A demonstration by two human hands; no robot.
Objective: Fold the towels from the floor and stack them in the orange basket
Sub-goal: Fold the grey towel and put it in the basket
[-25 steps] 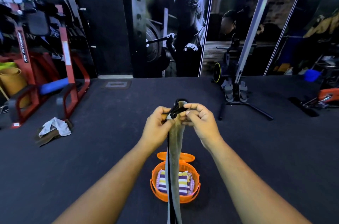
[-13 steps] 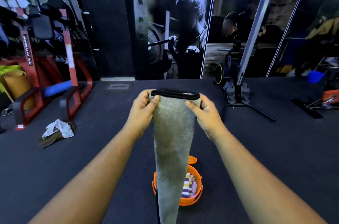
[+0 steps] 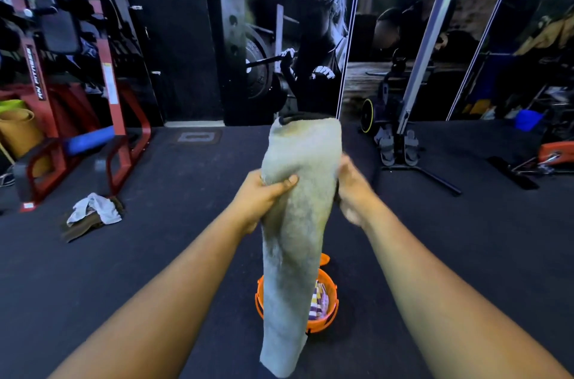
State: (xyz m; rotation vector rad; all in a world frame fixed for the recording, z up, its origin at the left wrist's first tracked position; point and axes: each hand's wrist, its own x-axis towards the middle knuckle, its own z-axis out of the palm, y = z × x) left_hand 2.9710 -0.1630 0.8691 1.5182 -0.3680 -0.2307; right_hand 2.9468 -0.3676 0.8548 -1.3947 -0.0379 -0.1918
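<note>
One striped purple-and-white towel (image 3: 317,301) already lies in the round orange plastic basket (image 3: 330,321); above that basket the left hand (image 3: 264,195) grips a long grey terry towel (image 3: 298,223), the blurred right hand (image 3: 351,189) touches its edge, grasp unclear, and a crumpled white-and-brown towel heap (image 3: 93,214) waits far left of the basket.

A gym: red weight rack (image 3: 108,93), dark rubber floor (image 3: 174,254), weightlifting mural (image 3: 310,46).
</note>
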